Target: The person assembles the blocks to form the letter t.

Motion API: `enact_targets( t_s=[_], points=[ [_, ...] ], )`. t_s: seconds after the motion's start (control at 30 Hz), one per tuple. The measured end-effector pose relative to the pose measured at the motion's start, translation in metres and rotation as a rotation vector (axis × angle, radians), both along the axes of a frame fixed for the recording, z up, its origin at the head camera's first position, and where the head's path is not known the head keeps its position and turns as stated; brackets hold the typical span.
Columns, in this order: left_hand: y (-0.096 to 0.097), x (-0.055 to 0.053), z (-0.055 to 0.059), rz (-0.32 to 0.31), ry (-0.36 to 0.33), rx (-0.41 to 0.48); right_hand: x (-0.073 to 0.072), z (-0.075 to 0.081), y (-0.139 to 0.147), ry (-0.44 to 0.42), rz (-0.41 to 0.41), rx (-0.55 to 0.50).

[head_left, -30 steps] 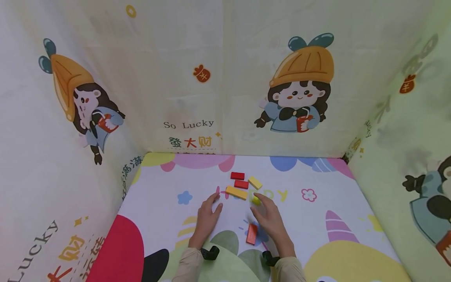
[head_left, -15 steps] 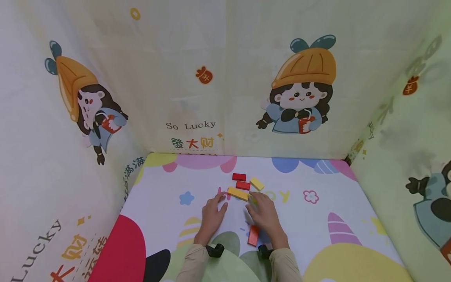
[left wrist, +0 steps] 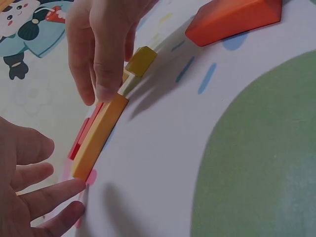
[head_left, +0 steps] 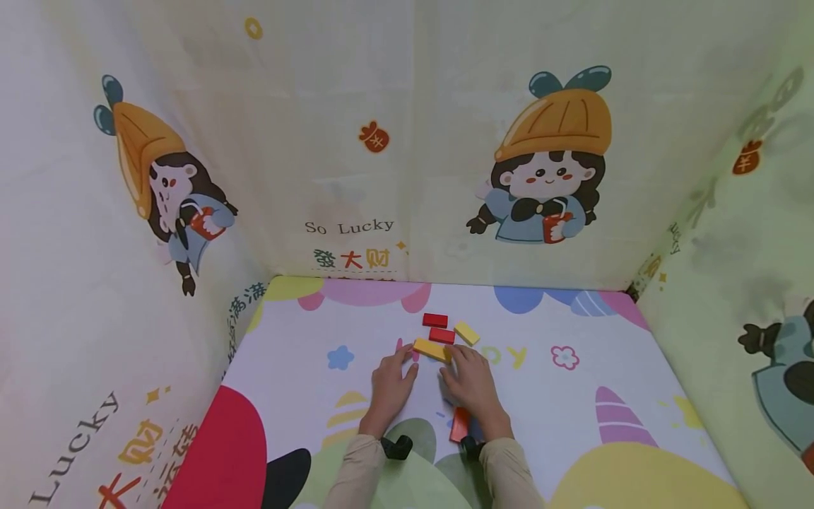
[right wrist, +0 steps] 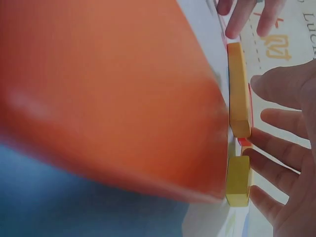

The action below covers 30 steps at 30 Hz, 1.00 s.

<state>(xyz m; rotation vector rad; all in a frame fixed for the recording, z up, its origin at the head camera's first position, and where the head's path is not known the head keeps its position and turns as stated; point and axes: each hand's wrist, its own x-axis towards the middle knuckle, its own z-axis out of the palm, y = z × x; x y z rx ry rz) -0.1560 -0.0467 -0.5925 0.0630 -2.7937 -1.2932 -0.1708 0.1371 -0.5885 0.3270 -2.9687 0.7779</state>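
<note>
A long yellow-orange block (head_left: pixel 431 350) lies on the printed tabletop between the two hands. My left hand (head_left: pixel 391 389) has its fingers extended, one fingertip right at the block's left end in the left wrist view. At the other end is my right hand (head_left: pixel 472 389), fingers reaching forward and spread. In the right wrist view, its fingertips meet a short olive-yellow block (right wrist: pixel 238 181) and the near end of the long one. From the head camera, the right hand hides that short block. Behind the long block lie two red blocks (head_left: pixel 441 335) and a pale yellow block (head_left: pixel 467 333).
An orange-red block (head_left: pixel 459 424) lies near the right wrist and fills much of the right wrist view. Black camera mounts (head_left: pixel 397 447) sit at both wrists. Printed cloth walls (head_left: pixel 445 254) enclose the table at the back and sides.
The left hand has shifted right to the long block's left end. Moving left, the right hand has come to its right end, covering the olive-yellow block that showed earlier.
</note>
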Motion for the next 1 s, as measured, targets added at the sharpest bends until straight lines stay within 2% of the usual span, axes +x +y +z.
enact_targets(
  t_s=[0.23,0.53,0.8,1.0],
  points=[
    [0.002,-0.004,0.0,-0.005,0.002,-0.02,0.001,0.0,-0.003,0.02,-0.006,0.009],
    [0.005,-0.011,-0.002,-0.001,0.011,-0.042,0.001,0.0,-0.01,-0.021,-0.017,0.012],
    [0.005,-0.015,0.0,-0.02,0.045,-0.049,0.004,-0.002,-0.015,0.043,0.014,0.023],
    [0.006,-0.02,0.002,-0.032,0.01,-0.067,0.004,-0.004,-0.021,0.065,0.04,0.048]
  ],
)
